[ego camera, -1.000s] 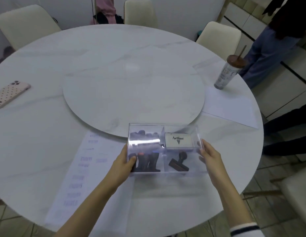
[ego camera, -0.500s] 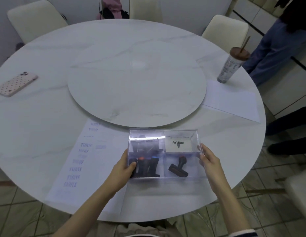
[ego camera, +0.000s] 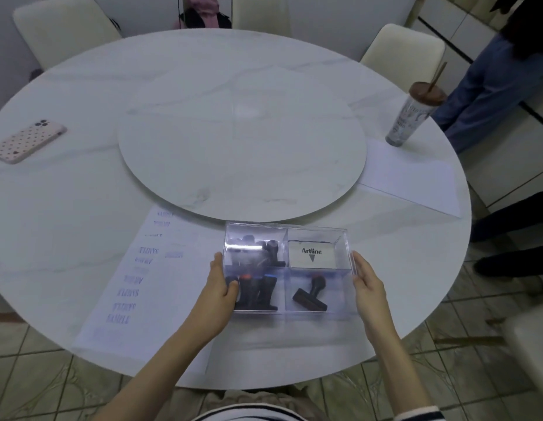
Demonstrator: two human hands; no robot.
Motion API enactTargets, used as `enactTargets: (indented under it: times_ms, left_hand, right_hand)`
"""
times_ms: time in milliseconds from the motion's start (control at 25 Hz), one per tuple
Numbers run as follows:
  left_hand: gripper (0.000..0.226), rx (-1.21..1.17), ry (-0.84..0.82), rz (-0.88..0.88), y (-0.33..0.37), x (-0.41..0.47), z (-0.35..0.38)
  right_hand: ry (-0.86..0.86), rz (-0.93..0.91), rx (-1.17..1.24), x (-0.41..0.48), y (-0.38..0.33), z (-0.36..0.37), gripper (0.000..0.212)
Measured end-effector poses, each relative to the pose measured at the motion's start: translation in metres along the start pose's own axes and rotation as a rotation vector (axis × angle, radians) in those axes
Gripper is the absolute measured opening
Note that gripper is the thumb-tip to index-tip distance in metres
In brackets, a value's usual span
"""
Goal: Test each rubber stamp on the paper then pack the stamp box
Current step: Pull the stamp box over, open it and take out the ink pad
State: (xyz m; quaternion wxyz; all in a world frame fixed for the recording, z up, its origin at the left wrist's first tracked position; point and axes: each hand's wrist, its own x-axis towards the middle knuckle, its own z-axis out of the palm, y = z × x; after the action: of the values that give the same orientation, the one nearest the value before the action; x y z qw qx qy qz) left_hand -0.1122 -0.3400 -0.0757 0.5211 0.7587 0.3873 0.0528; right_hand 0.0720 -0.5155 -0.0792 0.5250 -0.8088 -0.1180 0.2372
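A clear plastic stamp box [ego camera: 340,314] sits near the table's front edge, its clear lid on. Inside, several black rubber stamps [ego camera: 258,287] fill the left compartments, one stamp [ego camera: 311,294] lies in the front right one, and a white Artline ink pad [ego camera: 312,254] lies in the back right one. My left hand [ego camera: 218,291] grips the box's left side, thumb on top. My right hand [ego camera: 367,284] holds the right side. The paper [ego camera: 148,287] with blue stamped words lies left of the box, partly under my left arm.
A raised round turntable [ego camera: 242,147] fills the table's middle. A phone in a dotted case [ego camera: 27,141] lies far left. A tumbler with a straw [ego camera: 414,117] stands far right beside a blank sheet [ego camera: 412,177]. Chairs ring the table; people's legs stand at the right.
The view has pulled back and tilted down a little. The box and both hands hold the same grip and place on the table.
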Motion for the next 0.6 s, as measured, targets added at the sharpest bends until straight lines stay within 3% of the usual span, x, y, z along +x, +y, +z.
enactTargets:
  times_ms: [200, 400, 600]
  left_hand:
    - [0.049, 0.003, 0.088, 0.122, 0.031, 0.004, -0.009]
    - [0.045, 0.151, 0.136, 0.227, 0.053, 0.080, -0.034]
    - [0.047, 0.323, 0.157, 0.182, 0.055, 0.164, -0.055]
  right_hand:
    - [-0.008, -0.069, 0.021, 0.022, -0.022, -0.009, 0.048]
    - [-0.044, -0.098, -0.058, 0.084, -0.060, 0.002, 0.054]
    - [-0.089, -0.085, -0.080, 0.150, -0.080, 0.032, 0.060]
